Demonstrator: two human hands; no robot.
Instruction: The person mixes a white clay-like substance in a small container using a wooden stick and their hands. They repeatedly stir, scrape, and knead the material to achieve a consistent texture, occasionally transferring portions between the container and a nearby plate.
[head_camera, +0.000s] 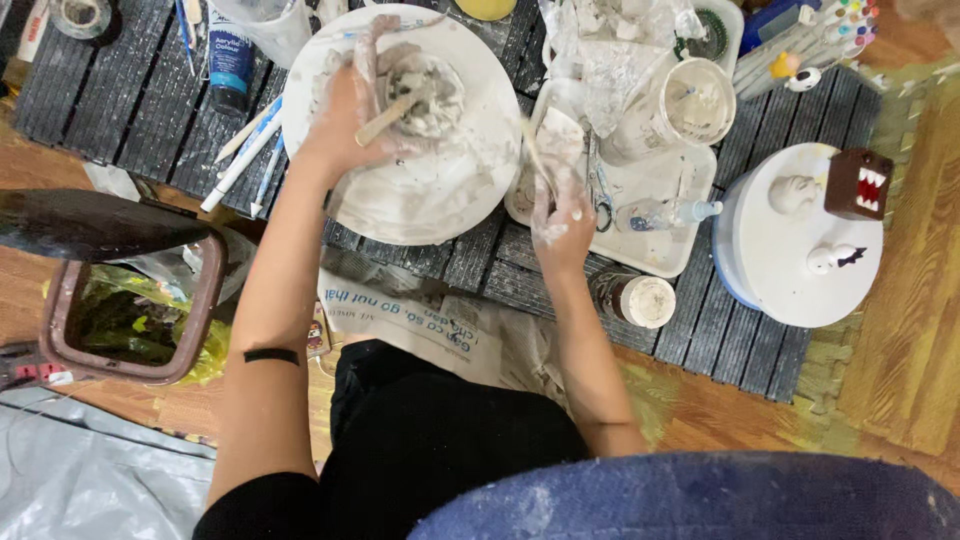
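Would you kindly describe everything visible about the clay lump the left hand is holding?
The clay lump is a pale grey, wet-looking, rough mass with dark hollows, sitting on a round white plate smeared with clay. The left hand, itself clay-coated, cups its left side, and a wooden stick lies against it.

brown bin (130, 320), blue paint tube (231, 60), marker set (810, 35)

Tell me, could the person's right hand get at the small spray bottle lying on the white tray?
Probably yes. The right hand rests at the white tray, and the spray bottle lies just beside it with nothing between them. The hand holds a thin stick, though, so its fingers are not free.
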